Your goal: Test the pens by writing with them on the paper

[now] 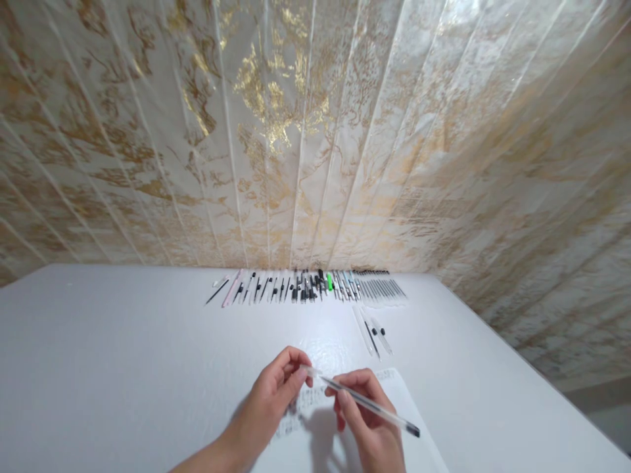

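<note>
Low in the frame, right of centre, I see a slim, clear plastic pen (379,408) slanting, its tip toward the upper left, its black end toward the lower right. The right hand's (372,433) grip is closed around the barrel; the left hand (273,391) pinches a small translucent piece (309,371) at the tip, whether touching I can't tell. Beneath lies marked white paper (419,453) on a smooth, glossy counter (123,368).

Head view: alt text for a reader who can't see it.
A person's right hand holds a clear pen with a black end, its tip near a small clear piece pinched in the left hand, above a marked sheet. Beyond, pens and pen parts lie in a row on a white table before a gold-patterned backdrop.
</note>
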Demonstrator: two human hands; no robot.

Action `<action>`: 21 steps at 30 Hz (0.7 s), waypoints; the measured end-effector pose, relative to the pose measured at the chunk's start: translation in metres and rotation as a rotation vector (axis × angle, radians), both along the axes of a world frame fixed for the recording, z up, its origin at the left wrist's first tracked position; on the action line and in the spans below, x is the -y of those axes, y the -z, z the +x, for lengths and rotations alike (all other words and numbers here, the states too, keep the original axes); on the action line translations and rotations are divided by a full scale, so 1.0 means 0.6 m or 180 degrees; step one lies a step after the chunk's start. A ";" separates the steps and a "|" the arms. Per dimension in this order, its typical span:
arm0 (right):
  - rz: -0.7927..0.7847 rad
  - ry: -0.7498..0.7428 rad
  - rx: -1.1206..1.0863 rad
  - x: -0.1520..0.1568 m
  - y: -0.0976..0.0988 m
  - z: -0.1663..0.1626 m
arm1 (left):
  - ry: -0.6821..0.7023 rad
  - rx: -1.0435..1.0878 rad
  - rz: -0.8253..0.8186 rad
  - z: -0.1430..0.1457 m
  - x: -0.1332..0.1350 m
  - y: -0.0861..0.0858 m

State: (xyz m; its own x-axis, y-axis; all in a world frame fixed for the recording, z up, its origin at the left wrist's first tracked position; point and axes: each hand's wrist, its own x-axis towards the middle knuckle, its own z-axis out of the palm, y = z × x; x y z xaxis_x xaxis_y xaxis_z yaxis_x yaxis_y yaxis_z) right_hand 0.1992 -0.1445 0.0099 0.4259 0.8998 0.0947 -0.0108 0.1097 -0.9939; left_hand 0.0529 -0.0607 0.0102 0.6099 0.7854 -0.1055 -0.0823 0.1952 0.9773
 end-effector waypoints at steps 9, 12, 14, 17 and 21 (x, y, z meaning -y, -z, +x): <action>0.0042 0.0162 -0.0242 0.006 0.010 -0.006 | 0.0389 0.0364 -0.0062 0.003 0.013 0.003; 0.0077 0.0151 -0.0234 0.009 0.007 -0.007 | 0.0407 0.0353 -0.0062 0.003 0.020 0.001; 0.0086 0.0107 -0.0166 0.009 0.005 -0.005 | 0.0370 0.0347 -0.0113 0.005 0.023 0.001; 0.0168 0.0069 0.0113 0.009 0.008 -0.003 | 0.0344 0.0362 -0.0237 0.012 0.028 0.002; 0.0327 0.0054 0.0543 0.011 0.014 -0.006 | 0.0485 0.0351 -0.0247 0.020 0.040 -0.001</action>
